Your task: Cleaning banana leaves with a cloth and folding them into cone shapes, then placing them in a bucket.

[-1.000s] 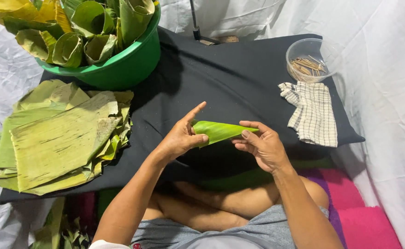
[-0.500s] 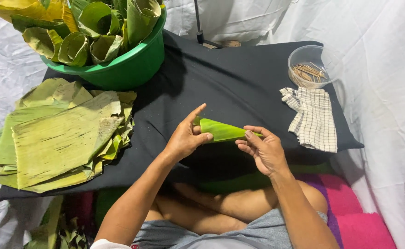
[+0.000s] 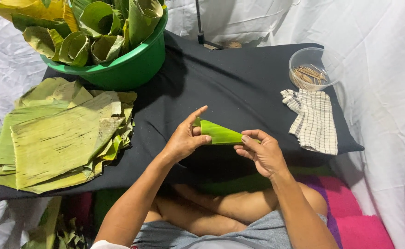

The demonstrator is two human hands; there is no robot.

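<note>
On black cloth (image 3: 239,83) | white sheets around | both hands pinch rolled leaf (image 3: 221,134), seemingly.

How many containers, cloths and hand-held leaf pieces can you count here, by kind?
Green tub: 1
Clear bowl: 1
Checked cloth: 1
Rolled leaf held by left hand and right hand: 1
Total: 4

Leaf stack (image 3: 59,133) left of rolled leaf (image 3: 221,134), basin (image 3: 128,69) behind (cloth (image 3: 314,120) right)
</note>
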